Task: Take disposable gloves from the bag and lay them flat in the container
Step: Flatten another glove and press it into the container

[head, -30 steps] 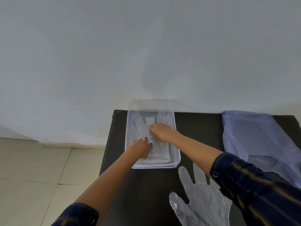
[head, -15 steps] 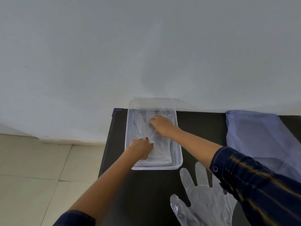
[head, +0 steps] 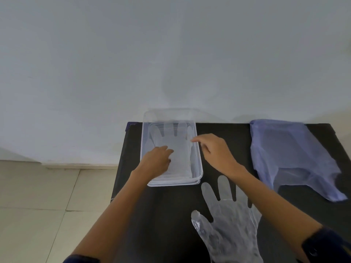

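A clear rectangular container (head: 199,166) stands at the table's far left. A clear disposable glove (head: 176,149) lies flat inside it, fingers toward the wall. My left hand (head: 156,161) rests on the glove's near left part, fingers curled and pressing down. My right hand (head: 214,150) hovers over the container's right rim, fingers loosely apart, holding nothing. A second clear glove (head: 229,221) lies flat on the table in front of the container, partly under my right forearm. The pale purple bag (head: 288,154) lies flat at the right.
The black table (head: 171,215) ends close to the container's left side, with tiled floor (head: 47,202) beyond. A grey wall (head: 171,54) rises right behind the table and container.
My right hand has lifted off the glove in the container and drawn back to the right, past the rim. My left hand stays on the glove, which now lies spread out.
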